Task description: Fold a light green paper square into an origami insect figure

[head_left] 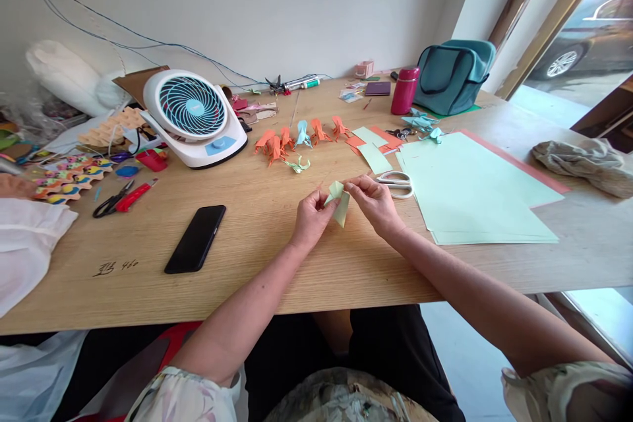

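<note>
A small folded piece of pale green paper [341, 211] is held above the wooden table between my two hands. My left hand [315, 216] pinches its left side between thumb and fingers. At the upper right edge of the paper, the fingertips of my right hand [374, 203] are closed on it. White-handled scissors [397, 183] lie just beyond my right hand, their blades hidden. Behind my hands stand several orange folded paper figures [273, 147], a light blue one [302, 134] and a green one [297, 164].
Large green sheets [475, 184] lie at right, with smaller green pieces [374, 157] near them. A black phone [195, 239], a white fan [192, 115] and red-handled pliers [129, 198] are at left. A magenta flask [405, 90] and teal bag [452, 79] stand behind. A person's sleeve [30, 244] is far left.
</note>
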Tool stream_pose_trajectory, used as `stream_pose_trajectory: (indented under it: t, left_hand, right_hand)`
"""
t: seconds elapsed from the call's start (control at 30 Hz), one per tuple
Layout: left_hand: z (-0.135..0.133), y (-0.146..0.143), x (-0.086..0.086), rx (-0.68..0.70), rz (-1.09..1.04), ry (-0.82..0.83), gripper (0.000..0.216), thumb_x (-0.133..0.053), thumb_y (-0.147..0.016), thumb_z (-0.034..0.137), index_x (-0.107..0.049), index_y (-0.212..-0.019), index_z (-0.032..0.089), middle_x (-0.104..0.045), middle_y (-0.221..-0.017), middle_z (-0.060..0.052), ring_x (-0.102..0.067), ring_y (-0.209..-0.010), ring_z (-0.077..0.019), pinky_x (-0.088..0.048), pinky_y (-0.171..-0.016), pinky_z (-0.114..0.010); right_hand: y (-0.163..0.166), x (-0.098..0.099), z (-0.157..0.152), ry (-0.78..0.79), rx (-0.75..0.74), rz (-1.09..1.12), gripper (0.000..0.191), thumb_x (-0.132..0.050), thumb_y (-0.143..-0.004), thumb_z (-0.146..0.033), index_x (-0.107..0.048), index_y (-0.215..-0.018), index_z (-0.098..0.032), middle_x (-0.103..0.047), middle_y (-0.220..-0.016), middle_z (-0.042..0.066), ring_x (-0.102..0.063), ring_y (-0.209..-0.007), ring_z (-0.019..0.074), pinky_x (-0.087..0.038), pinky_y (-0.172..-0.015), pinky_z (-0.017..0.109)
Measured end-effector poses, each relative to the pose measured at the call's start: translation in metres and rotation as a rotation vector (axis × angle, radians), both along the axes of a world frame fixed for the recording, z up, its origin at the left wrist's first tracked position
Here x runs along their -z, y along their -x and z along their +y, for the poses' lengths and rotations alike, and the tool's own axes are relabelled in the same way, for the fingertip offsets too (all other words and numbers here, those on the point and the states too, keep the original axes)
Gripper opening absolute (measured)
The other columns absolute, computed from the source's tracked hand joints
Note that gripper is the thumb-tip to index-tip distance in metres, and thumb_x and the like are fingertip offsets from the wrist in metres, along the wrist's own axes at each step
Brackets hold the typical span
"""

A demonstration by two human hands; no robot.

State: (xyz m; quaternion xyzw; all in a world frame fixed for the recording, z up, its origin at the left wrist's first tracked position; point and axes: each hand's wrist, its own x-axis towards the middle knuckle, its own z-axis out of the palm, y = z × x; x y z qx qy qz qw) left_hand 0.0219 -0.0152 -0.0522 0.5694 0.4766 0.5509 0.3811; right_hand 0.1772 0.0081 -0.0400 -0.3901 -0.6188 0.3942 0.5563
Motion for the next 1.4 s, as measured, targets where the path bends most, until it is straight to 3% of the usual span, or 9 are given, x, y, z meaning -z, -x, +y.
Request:
stream_pose_trajectory:
  t: [0.17,0.3,0.47,0.67,0.77,0.87,1.13,1.23,1.4]
  left_hand:
    - [0.001,0.0,0.001,0.022,-0.01,-0.007,0.037,-0.074,-0.078,0.043,-0.051,-0.065,0.018,-0.041,-0.06,0.007,-0.033,-0.058,-0.0082,-0.028,-0.056,-0.022]
    - [0.002,0.002,-0.001,0.079,-0.009,-0.02,0.037,-0.079,-0.074,0.044,-0.054,-0.066,0.017,-0.047,-0.063,0.006,-0.037,-0.06,-0.0085,-0.031,-0.059,-0.022]
    - [0.002,0.006,-0.009,0.166,-0.032,-0.018,0.037,-0.081,-0.071,0.043,-0.056,-0.066,0.016,-0.049,-0.064,0.005,-0.04,-0.061,-0.0087,-0.033,-0.06,-0.022]
    - [0.001,0.006,-0.017,0.23,-0.111,0.033,0.042,-0.087,-0.063,0.04,-0.053,-0.062,0.016,-0.047,-0.062,0.006,-0.04,-0.062,-0.0081,-0.033,-0.06,-0.021]
    - [-0.001,0.006,-0.018,0.236,-0.179,0.075,0.04,-0.085,-0.066,0.044,-0.057,-0.068,0.016,-0.054,-0.069,0.004,-0.046,-0.067,-0.0091,-0.039,-0.065,-0.021]
    - [0.0,0.007,-0.017,0.218,-0.249,0.126,0.041,-0.084,-0.066,0.046,-0.058,-0.07,0.016,-0.057,-0.07,0.003,-0.05,-0.067,-0.0092,-0.044,-0.067,-0.022]
    - [0.005,0.012,-0.018,0.117,-0.409,0.195,0.044,-0.089,-0.061,0.044,-0.055,-0.067,0.017,-0.049,-0.06,0.008,-0.04,-0.051,-0.0033,-0.035,-0.051,-0.017]
    - [0.005,0.013,-0.021,0.125,-0.464,0.215,0.045,-0.091,-0.06,0.04,-0.053,-0.065,0.017,-0.043,-0.055,0.01,-0.034,-0.047,-0.0018,-0.031,-0.047,-0.016]
    - [0.006,0.012,-0.019,0.092,-0.556,0.289,0.042,-0.092,-0.063,0.031,-0.053,-0.067,0.016,-0.052,-0.06,0.009,-0.047,-0.051,-0.0019,-0.037,-0.05,-0.015]
  right_hand:
    - [0.001,0.004,0.003,0.036,-0.001,0.004,0.032,-0.079,-0.072,-0.051,-0.072,-0.078,-0.02,-0.056,-0.072,0.0,-0.043,-0.064,0.0134,-0.036,-0.06,0.029]
    - [-0.001,0.001,0.004,0.067,-0.06,0.051,0.04,-0.079,-0.069,-0.057,-0.065,-0.071,-0.02,-0.056,-0.071,0.0,-0.046,-0.066,0.0138,-0.039,-0.063,0.029]
    - [-0.006,-0.009,-0.002,0.123,-0.187,0.086,0.043,-0.074,-0.073,-0.061,-0.06,-0.071,-0.02,-0.057,-0.069,-0.001,-0.05,-0.068,0.0137,-0.042,-0.068,0.03]
    - [-0.009,-0.006,0.001,0.149,-0.177,0.097,0.04,-0.068,-0.08,-0.058,-0.063,-0.069,-0.02,-0.052,-0.068,-0.002,-0.044,-0.067,0.0124,-0.039,-0.07,0.029]
    - [-0.009,-0.001,0.004,0.2,-0.204,0.125,0.043,-0.059,-0.086,-0.062,-0.067,-0.08,-0.02,-0.059,-0.078,0.001,-0.048,-0.068,0.0125,-0.041,-0.068,0.028]
    - [-0.008,0.0,0.002,0.262,-0.336,0.109,0.047,-0.059,-0.086,-0.065,-0.067,-0.086,-0.019,-0.062,-0.082,0.002,-0.054,-0.072,0.0131,-0.044,-0.07,0.028]
    - [-0.006,-0.004,-0.006,0.307,-0.534,-0.061,0.049,-0.072,-0.077,-0.064,-0.067,-0.091,-0.017,-0.071,-0.081,0.005,-0.06,-0.065,0.0136,-0.049,-0.062,0.027]
    - [-0.004,-0.001,-0.006,0.175,-0.503,-0.246,0.05,-0.06,-0.085,-0.066,-0.067,-0.09,-0.017,-0.073,-0.081,0.006,-0.059,-0.061,0.0134,-0.049,-0.058,0.027]
    - [-0.001,0.004,-0.011,-0.006,-0.229,-0.4,0.037,-0.053,-0.094,-0.048,-0.066,-0.079,-0.017,-0.063,-0.069,0.003,-0.05,-0.058,0.0132,-0.038,-0.057,0.027]
